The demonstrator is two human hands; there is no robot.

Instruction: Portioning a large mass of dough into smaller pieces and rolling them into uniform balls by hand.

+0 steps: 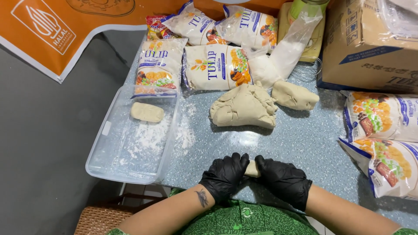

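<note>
While both gloved hands are bunched up at the near edge of the speckled table [305, 143], the left hand [224, 176] and right hand [283, 178] are curled around a small piece of dough [252, 169], pressing it between them, so only a pale sliver shows between the black gloves. I'd call both grips closed on that piece, fingers wrapped rather than spread.

Further back toward the middle sits the big dough lump [244, 106], cracked on top, with a smaller lump [294, 95] just beside it on the right. A clear plastic tray [102, 163] hangs over the left edge, dusted with flour, with one shaped dough piece [147, 112] at its far end. Flour bags [215, 67] line the far edge, and there's a cardboard box [361, 43] in the far right corner.

What could go wrong, imo: that tray overhangs the edge quite a bit, so a bump from the left elbow could tip it off. The big lump also looks dry and cracked, so pieces might split when squeezed. And with little flour near the hands, dough could stick to the gloves.
</note>
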